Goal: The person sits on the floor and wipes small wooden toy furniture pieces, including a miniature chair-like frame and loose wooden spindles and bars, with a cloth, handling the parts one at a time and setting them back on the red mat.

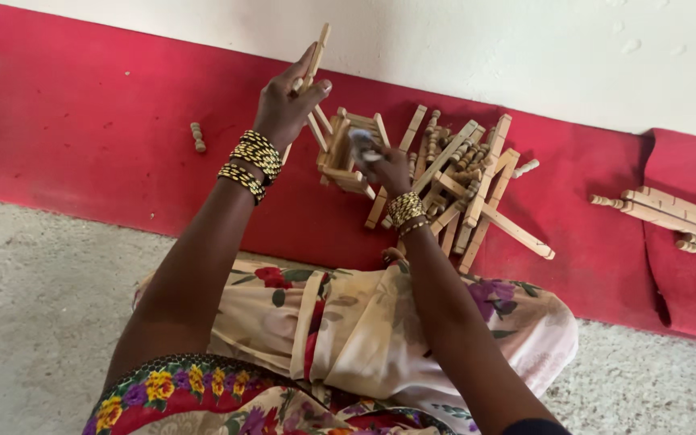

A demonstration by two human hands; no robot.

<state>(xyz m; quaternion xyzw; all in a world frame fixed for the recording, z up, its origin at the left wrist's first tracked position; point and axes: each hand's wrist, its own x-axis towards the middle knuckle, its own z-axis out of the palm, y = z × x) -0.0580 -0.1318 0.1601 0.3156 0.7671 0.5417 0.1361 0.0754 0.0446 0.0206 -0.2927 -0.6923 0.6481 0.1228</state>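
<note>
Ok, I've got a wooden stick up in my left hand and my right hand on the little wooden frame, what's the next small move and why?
Probably lower the wooden stick toward the small wooden frame. Your left hand holds it raised above the frame, apart from it, while your right hand rests on the frame's side.

Person seated on floor, legs stretched toward the wall base. Left hand (283, 101) raised, gripping a wooden slat (313, 60) upright, above and left of a small wooden frame (346, 149). Right hand (384, 165) on that frame's right side. Pile of wooden pieces (465, 189) just right of frame, against the wall. Single turned peg (197, 137) lies far left (well apart). Another stack of pieces (678, 217) far right.
</note>
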